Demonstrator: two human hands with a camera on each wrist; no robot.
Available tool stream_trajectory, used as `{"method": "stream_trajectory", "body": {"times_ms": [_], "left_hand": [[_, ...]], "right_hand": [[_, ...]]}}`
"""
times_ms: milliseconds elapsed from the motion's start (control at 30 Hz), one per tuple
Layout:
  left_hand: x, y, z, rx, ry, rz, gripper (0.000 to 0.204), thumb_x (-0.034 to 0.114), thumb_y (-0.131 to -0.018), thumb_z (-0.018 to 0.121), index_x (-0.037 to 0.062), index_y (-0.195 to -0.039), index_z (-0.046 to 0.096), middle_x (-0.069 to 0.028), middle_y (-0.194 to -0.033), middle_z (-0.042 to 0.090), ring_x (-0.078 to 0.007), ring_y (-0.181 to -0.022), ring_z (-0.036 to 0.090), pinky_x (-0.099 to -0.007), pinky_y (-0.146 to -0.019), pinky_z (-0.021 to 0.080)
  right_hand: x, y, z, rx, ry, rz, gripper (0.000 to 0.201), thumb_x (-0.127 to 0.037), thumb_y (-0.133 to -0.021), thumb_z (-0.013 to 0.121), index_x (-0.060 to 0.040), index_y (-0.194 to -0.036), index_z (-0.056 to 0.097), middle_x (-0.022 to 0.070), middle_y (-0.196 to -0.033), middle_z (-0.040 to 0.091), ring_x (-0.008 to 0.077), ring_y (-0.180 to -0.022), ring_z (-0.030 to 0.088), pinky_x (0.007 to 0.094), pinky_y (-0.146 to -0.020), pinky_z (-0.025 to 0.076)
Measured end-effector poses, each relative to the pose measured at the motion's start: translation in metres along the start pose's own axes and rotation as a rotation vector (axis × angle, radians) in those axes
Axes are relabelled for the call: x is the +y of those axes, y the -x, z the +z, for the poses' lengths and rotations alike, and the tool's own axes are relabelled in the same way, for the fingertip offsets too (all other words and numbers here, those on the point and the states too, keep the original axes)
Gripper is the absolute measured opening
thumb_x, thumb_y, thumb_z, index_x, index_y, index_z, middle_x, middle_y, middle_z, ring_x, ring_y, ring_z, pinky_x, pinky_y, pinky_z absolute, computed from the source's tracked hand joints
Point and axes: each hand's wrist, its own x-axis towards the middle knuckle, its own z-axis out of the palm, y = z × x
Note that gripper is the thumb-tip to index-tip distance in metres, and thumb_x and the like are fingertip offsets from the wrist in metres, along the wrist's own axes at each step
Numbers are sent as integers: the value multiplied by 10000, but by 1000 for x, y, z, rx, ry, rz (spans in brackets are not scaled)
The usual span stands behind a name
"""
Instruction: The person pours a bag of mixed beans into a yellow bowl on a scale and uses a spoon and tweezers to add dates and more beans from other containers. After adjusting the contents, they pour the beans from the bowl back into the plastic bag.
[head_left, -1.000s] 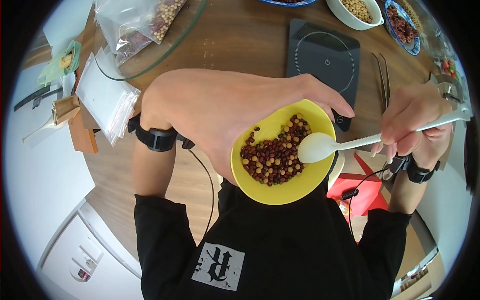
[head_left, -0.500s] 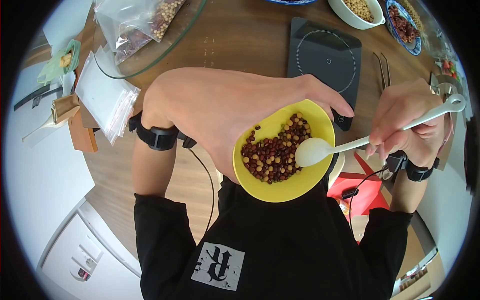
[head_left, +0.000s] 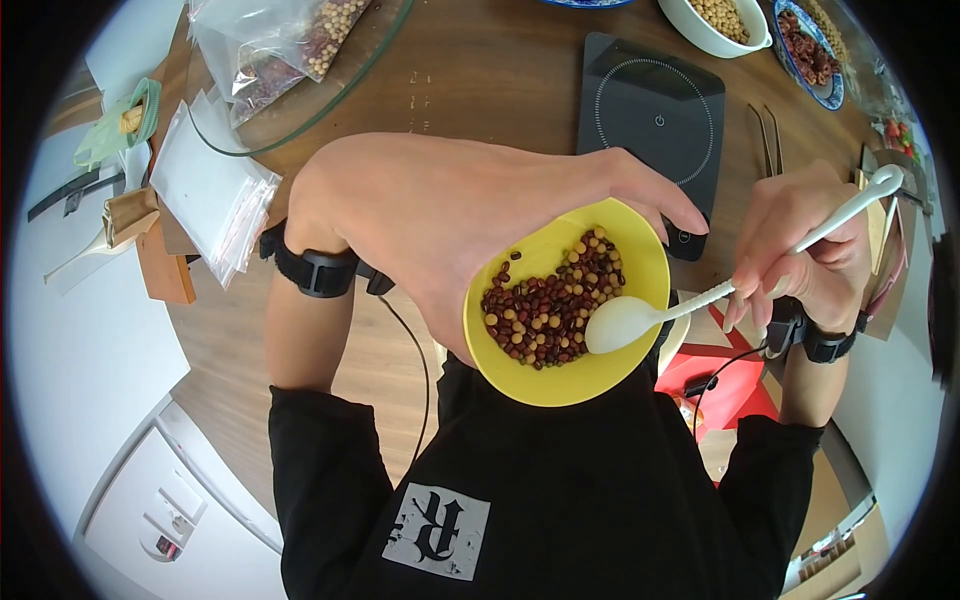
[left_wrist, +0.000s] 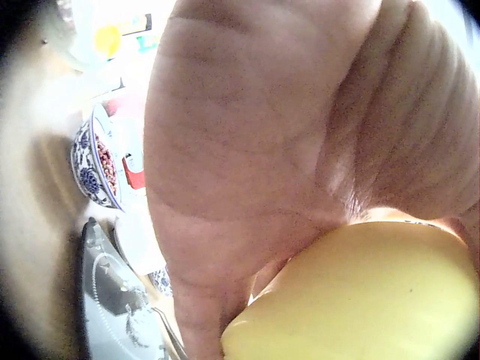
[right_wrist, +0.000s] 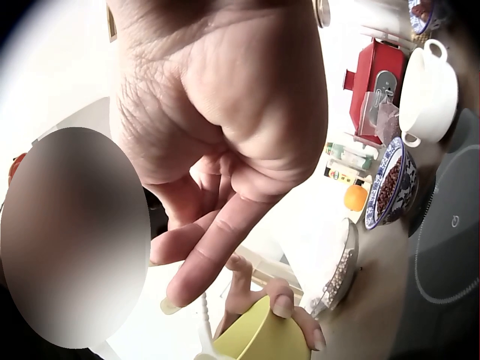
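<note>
In the head view a yellow bowl (head_left: 555, 388) is tilted so that its inside shows, close to the person's front. Mixed beans (head_left: 530, 318), dark red and tan with a few green, lie inside. The left hand (head_left: 440, 210) holds the bowl from its far side, thumb and fingers round the rim; the left wrist view has the palm against the bowl's outer wall. A white plastic spoon (head_left: 622, 322) is pinched by its handle in the right hand (head_left: 808, 240). Its spoon head rests at the right edge of the beans, back side showing.
A black induction cooktop (head_left: 652, 120) lies beyond the hands, with metal tongs (head_left: 768, 140) to its right. Farther back stand a white bowl of tan beans (head_left: 705, 38) and a blue-patterned dish (head_left: 830, 92). At left are a glass bowl (head_left: 330, 118) with bags and stacked plastic bags (head_left: 210, 180).
The right hand has moved left, bringing the spoon handle with it. The spoon's head has slid slightly left and toward the body along the beans. The left hand and bowl stay nearly still.
</note>
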Motion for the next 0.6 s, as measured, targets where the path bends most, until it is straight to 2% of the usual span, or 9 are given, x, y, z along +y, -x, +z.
{"method": "stream_trajectory", "body": {"times_ms": [167, 367, 600], "left_hand": [[-1, 2, 1, 8, 19, -10, 1143, 212, -645, 951, 16, -1472, 187, -215, -1516, 327, -297, -1310, 541, -387, -1036, 500], [-1, 2, 0, -1, 39, -21, 1159, 207, -634, 959, 10, -1471, 183, -215, -1514, 328, -292, -1295, 554, -386, -1027, 506], [-4, 3, 2, 50, -6, 53, 1174, 202, -609, 971, 3, -1467, 194, -223, -1497, 352, -293, -1295, 555, -385, -1023, 510]], "right_hand": [[2, 4, 6, 136, -101, 62, 157, -51, -898, 676, 84, -818, 665, 148, -682, 628, 170, -442, 612, 254, -438, 538], [3, 5, 14, 210, -148, 132, 185, -58, -911, 666, 93, -805, 658, 143, -675, 623, 166, -423, 590, 272, -420, 550], [4, 12, 19, 278, -192, 196, 229, -97, -949, 650, 89, -814, 641, 136, -665, 610, 160, -416, 578, 279, -409, 548]]}}
